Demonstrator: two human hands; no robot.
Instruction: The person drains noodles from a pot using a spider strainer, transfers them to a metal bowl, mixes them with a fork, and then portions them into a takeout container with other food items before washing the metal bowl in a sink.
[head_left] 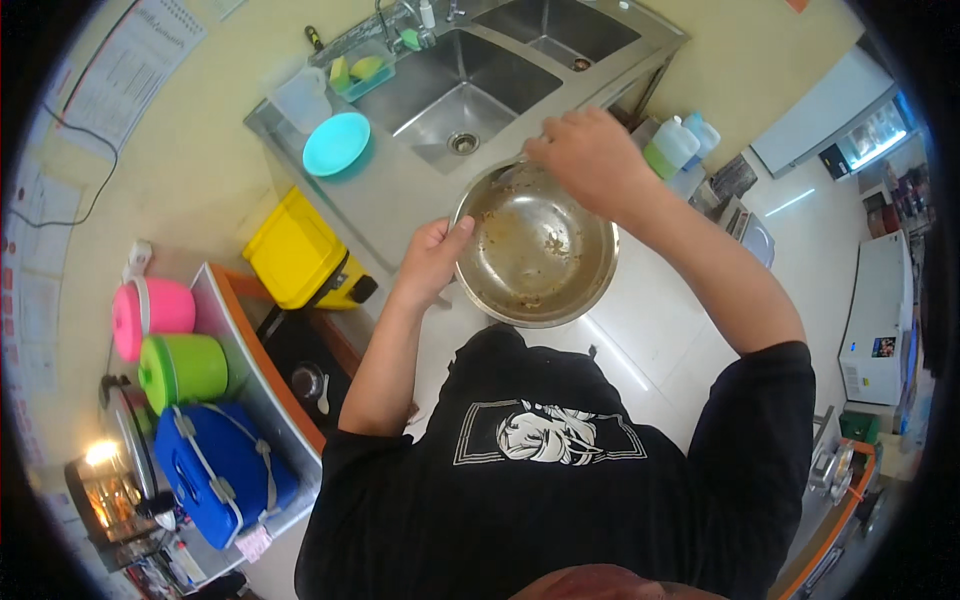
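Observation:
A wide stainless steel bowl (pixel 530 255) is held tilted in front of me, with brown food residue stuck to its inside. My left hand (pixel 432 258) grips its left rim, thumb over the edge. Over the far rim is my right hand (pixel 588 158), its fingers curled together; what they hold, if anything, is hidden. Beyond the bowl lies the steel sink basin (pixel 425 120) with a round drain. On the counter to its left sits a turquoise bowl (pixel 337 144).
A tray with sponges (pixel 362 75) and a clear plastic jug (pixel 300 98) stand beside the faucet. Two jugs of liquid (pixel 672 148) are at the right. Left of me are a yellow bin (pixel 303 245), pink and green buckets (pixel 185 368) and a blue cooler box (pixel 220 470).

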